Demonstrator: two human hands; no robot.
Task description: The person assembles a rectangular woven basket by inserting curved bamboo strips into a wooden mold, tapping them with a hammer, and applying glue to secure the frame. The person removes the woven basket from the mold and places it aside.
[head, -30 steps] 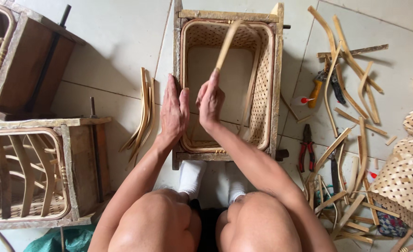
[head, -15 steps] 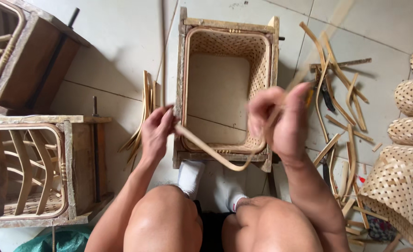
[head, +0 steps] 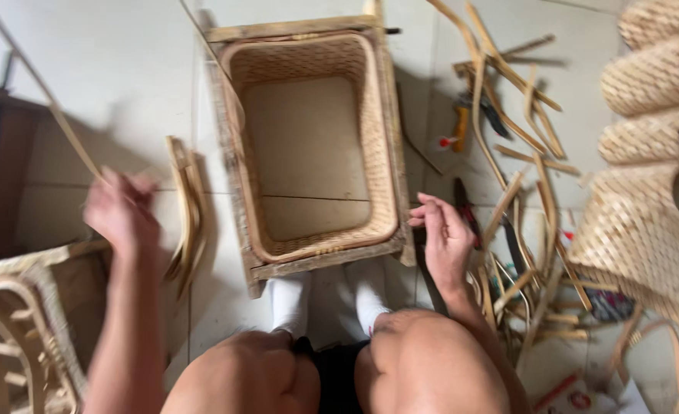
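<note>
Left hand (head: pixel 121 215) grips cane strip (head: pixel 40 96).

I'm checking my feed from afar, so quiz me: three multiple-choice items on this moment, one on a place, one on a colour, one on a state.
1. Where does the woven basket in its wooden frame stand?
A. on a bench
B. on the tiled floor just ahead of the feet
C. on the lap

2. What colour are the socks?
A. white
B. black
C. red

3. What is the left hand doing?
A. lying flat on the floor
B. resting inside the basket
C. gripping a long thin strip

Answers: 1 B, the frame's near edge sits by the toes. 2 A, both feet show white. 3 C, the strip runs up-left from that hand.
</note>
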